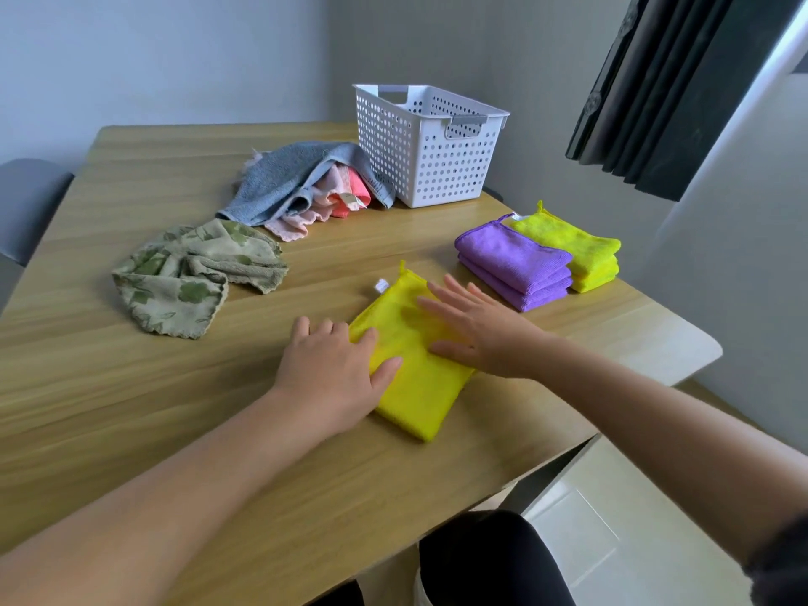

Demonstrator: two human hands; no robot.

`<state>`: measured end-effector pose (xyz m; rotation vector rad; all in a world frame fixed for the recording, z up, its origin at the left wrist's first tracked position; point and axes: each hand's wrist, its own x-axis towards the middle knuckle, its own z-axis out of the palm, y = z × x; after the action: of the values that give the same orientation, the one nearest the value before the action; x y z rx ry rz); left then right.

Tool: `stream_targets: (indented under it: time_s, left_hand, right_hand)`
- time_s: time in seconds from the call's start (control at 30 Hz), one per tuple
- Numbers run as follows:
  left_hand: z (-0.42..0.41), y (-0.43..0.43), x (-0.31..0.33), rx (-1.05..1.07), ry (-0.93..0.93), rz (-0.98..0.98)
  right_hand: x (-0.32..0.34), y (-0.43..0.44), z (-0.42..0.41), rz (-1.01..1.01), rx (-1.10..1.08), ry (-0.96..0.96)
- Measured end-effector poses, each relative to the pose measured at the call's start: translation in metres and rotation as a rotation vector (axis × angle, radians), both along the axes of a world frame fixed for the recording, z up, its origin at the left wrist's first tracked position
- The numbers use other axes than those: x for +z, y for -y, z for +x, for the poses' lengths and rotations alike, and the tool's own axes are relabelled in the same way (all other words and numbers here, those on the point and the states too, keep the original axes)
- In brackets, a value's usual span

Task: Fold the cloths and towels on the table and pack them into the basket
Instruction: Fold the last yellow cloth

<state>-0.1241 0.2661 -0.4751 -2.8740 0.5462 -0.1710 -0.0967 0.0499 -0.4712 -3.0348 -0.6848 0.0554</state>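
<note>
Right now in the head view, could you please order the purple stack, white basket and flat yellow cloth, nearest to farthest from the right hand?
1. Flat yellow cloth: under the right hand, touching.
2. Purple stack: just beyond, right.
3. White basket: far back.

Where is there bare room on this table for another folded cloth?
Bare table: near-left, this side of the green leaf cloth beside the left hand, and far-left behind the grey towel. A strip runs between the pink cloths and the yellow cloth. Crowded: the right side, with purple stack, yellow stack and basket.
</note>
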Motion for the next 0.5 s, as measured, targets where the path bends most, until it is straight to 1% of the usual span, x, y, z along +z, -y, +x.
stream_targets:
  time_s: [0.03, 0.1, 0.17, 0.2, 0.27, 0.33, 0.37, 0.43, 0.5]
  left_hand:
    - [-0.003, 0.001, 0.005, -0.034, 0.071, -0.025]
    - [-0.002, 0.004, 0.010, -0.085, 0.179, -0.162]
    - [0.004, 0.009, 0.007, -0.156, 0.228, -0.294]
    - [0.008, 0.010, 0.003, -0.187, 0.221, -0.323]
    - [0.016, 0.016, -0.008, -0.202, 0.034, -0.338]
    - [0.022, 0.014, -0.020, -0.144, -0.198, -0.312]
    - [0.024, 0.013, -0.024, -0.120, -0.274, -0.296]
    - [0.023, 0.013, -0.026, -0.089, -0.293, -0.245]
    - [0.021, 0.018, -0.020, -0.065, -0.210, -0.202]
  right_hand:
    - [0.004, 0.002, -0.002, 0.020, -0.034, 0.040]
    - [0.008, -0.004, -0.008, 0.132, -0.095, 0.077]
    - [0.005, -0.020, -0.017, 0.245, -0.161, 0.056]
    - [0.000, -0.028, -0.021, 0.257, -0.185, 0.033]
    - [-0.015, -0.036, -0.026, 0.192, -0.220, -0.017]
    - [-0.026, -0.035, -0.026, 0.119, -0.238, -0.038]
    - [-0.027, -0.033, -0.025, 0.102, -0.234, -0.040]
    - [-0.025, -0.029, -0.021, 0.079, -0.211, -0.062]
    - [-0.021, -0.025, -0.017, 0.074, -0.181, -0.085]
